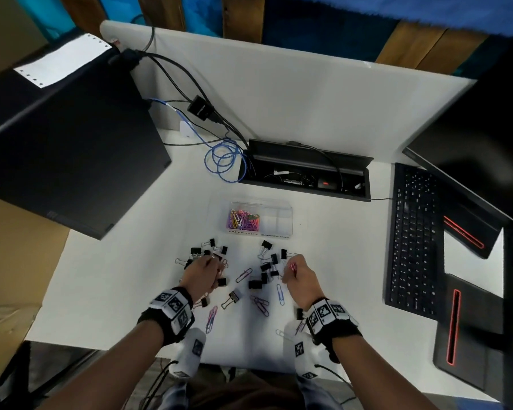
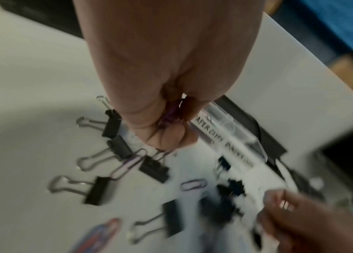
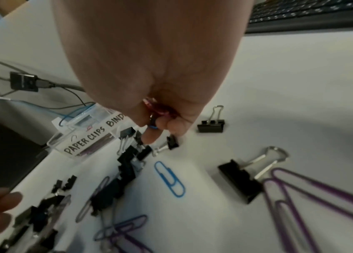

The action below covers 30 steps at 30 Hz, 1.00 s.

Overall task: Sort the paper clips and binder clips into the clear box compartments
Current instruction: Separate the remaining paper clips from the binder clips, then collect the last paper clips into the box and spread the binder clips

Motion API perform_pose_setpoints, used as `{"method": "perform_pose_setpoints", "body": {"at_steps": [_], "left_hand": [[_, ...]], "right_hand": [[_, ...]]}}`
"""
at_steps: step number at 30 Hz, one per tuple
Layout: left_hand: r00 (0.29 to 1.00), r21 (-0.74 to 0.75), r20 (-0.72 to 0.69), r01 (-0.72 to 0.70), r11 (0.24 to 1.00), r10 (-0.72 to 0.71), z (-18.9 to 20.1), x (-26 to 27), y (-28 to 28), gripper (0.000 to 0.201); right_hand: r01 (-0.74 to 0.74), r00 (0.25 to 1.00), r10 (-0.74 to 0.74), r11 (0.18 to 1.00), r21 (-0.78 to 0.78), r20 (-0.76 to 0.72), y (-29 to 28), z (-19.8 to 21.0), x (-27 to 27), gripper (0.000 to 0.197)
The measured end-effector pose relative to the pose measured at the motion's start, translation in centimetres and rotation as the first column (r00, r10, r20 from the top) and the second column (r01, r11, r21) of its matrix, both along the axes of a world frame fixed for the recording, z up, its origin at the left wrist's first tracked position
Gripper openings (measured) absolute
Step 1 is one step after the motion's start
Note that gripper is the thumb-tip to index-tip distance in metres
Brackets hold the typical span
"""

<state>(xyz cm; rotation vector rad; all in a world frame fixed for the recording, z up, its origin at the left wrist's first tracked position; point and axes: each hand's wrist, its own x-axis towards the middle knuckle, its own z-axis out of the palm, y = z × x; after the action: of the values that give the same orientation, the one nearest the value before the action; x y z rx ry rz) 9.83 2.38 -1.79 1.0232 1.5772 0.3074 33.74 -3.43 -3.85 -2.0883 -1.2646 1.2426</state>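
Right hand (image 1: 299, 276) grip pinches a pink clip (image 1: 293, 266), left hand (image 1: 201, 275) grip curls round purple clips (image 2: 169, 114), both over loose binder clips (image 1: 265, 271) and paper clips (image 1: 280, 294) on the counter (image 1: 116, 285), near the box (image 1: 274, 209), paper clips in its left compartment.

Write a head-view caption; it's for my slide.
Both hands pinch coloured paper clips above scattered black binder clips.

On a white desk (image 1: 323, 261), the left hand (image 1: 203, 275) curls over scattered black binder clips (image 1: 265, 270). The right hand (image 1: 299, 275) pinches a pink paper clip (image 1: 293, 266). Behind them the clear box (image 1: 279, 220) holds coloured clips (image 1: 243, 218) in its left compartment. A keyboard (image 1: 412, 241) lies to the right.
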Motion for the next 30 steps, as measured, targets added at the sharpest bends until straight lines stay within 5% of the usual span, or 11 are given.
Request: {"method": "perform_pose_setpoints", "body": {"at_steps": [5,8,11,14,17,21,24,26,30], "left_hand": [[0.839,-0.246,0.403,-0.286,0.926,0.366,3.7,2.3,3.4,0.026],[0.74,-0.259,0.521,-0.338,0.905,0.425,5.7,4.2,6.0,0.027],[0.747,-0.26,0.527,-0.313,0.913,0.406,6.3,5.0,7.3,0.025],[0.865,-0.103,0.44,-0.218,0.971,0.241,5.1,3.8,7.1,0.028],[0.994,0.215,0.111,-0.016,0.976,-0.008,3.7,0.7,5.5,0.019],[0.919,0.352,-0.309,0.349,0.868,-0.244,2.2,-4.0,2.3,0.021],[0.78,0.251,-0.444,0.581,0.774,-0.441,-0.3,-7.2,-0.2,0.051],[0.731,0.158,-0.478,0.618,0.77,-0.488,-1.7,-8.2,-1.4,0.07],[0.832,0.224,-0.389,0.501,0.836,-0.395,-2.4,-6.5,-1.6,0.061]], "right_hand": [[0.085,0.974,-0.088,0.996,-0.02,-0.208,2.9,1.4,-1.9,0.021],[0.088,0.96,-0.089,0.996,-0.014,-0.265,6.2,3.5,-3.7,0.024],[0.084,0.951,-0.074,0.996,0.02,-0.3,9.2,5.5,-5.6,0.026],[0.103,0.945,-0.1,0.995,-0.008,-0.312,11.3,5.8,-6.9,0.035],[0.033,0.992,-0.029,0.999,0.039,-0.12,11.8,5.2,-6.7,0.038],[-0.074,0.997,0.071,0.989,0.127,0.026,10.1,4.5,-5.0,0.029],[-0.104,0.991,0.094,0.988,0.112,0.091,7.9,4.4,-2.6,0.02],[-0.118,0.98,0.116,0.993,-0.003,0.163,6.3,4.2,-0.4,0.019],[-0.147,0.939,0.251,0.911,-0.386,0.234,3.5,2.7,2.6,0.044]]}}
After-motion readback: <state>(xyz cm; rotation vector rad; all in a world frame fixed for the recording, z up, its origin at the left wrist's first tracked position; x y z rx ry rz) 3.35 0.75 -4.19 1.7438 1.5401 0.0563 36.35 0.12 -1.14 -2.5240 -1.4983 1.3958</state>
